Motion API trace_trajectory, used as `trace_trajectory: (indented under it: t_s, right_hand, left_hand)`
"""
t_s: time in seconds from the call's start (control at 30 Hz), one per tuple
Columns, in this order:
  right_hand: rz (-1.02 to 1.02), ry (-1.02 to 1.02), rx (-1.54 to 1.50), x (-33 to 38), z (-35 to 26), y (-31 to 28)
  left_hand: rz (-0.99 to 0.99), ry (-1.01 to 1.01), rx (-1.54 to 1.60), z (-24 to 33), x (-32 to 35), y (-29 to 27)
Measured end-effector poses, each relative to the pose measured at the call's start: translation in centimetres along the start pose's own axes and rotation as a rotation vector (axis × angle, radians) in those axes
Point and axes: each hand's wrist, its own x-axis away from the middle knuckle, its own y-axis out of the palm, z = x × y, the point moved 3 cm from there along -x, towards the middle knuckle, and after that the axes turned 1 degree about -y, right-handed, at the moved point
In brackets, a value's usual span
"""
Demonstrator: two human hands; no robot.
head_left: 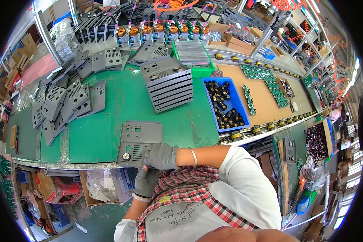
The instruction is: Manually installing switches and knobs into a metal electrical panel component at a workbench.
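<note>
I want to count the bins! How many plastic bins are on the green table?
2. A blue bin of black knobs sits right of the stacked grey panels; a green bin stands just behind, holding flat grey plates. More bins may hide among the far clutter.

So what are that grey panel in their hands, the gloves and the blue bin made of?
The grey panel looks like thin sheet metal with a matt grey coat: flat, folded edge, cleanly punched slots and holes. The gloves on the right hand and left hand seem knitted fabric, perhaps coated; the weave is too small to tell. The blue bin looks like moulded plastic, smooth and slightly glossy.
</note>
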Motion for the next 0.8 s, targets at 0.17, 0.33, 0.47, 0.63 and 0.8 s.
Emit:
trace_trajectory:
  t_s: [0.17, 0.33, 0.47, 0.63, 0.8]
  right_hand:
    - [-0.149, 0.265, -0.157, -0.3, 0.4, -1.4]
    - [-0.157, 0.467, -0.199, 0.4, 1.1, 0.0]
    - [0.014, 0.345, -0.192, 1.2, 1.1, -1.6]
    - [0.079, 0.260, -0.179, 1.5, 1.2, -1.6]
    - [0.092, 0.243, -0.368, 2.2, 1.6, -1.2]
  left_hand:
    - [0.105, 0.029, -0.026, -0.1, 0.0, 0.7]
    - [0.091, 0.021, -0.056, 0.2, 0.0, 1.5]
    - [0.060, -0.001, -0.075, 0.2, -0.2, 1.4]
    - [0.050, 0.012, -0.076, 0.2, 0.0, 0.7]
    - [0.053, 0.019, -0.066, 0.2, 0.1, 1.2]
